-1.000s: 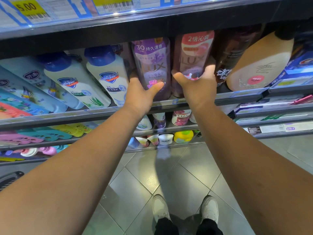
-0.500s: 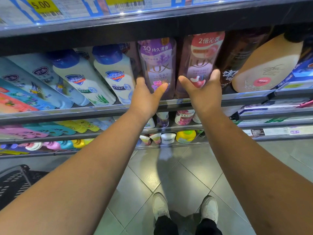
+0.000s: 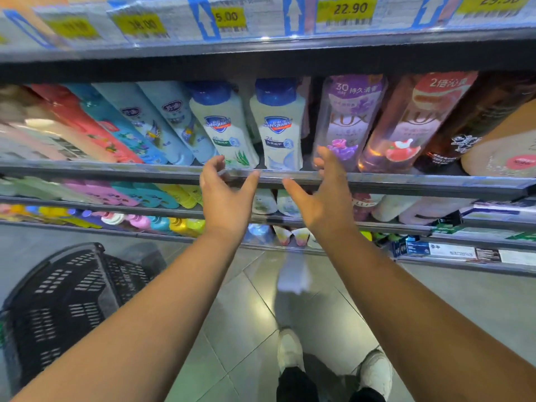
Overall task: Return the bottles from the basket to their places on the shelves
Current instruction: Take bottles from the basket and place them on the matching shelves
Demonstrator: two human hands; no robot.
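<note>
Two white, blue-capped bottles stand side by side on the middle shelf (image 3: 406, 185), leaning back: the left white bottle (image 3: 223, 126) and the right white bottle (image 3: 278, 126). Just right of them stands a purple bottle (image 3: 348, 120), and beside that a pink bottle (image 3: 409, 123), both of clear plastic. Further bottles in pale blue, teal and red fill the shelf to the left, blurred.

Both of the person's bare arms reach forward to the front rail of this shelf. The left hand (image 3: 224, 201) is spread, with its fingers loosely curved and its thumb out, and it holds nothing. Its fingertips are at the rail below the left white bottle. The right hand (image 3: 324, 195) is also spread and holds nothing. Its fingers rise in front of the base of the purple bottle, and whether they touch it cannot be told.

Yellow price labels (image 3: 345, 10) run along the shelf edge above. Lower shelves carry more bottles and tubes.

A black mesh basket (image 3: 66, 294) sits on the tiled floor (image 3: 246, 314) at the lower left, well apart from the hands. It is blurred and its contents cannot be made out. The person's white shoes (image 3: 290, 349) show at the bottom.
</note>
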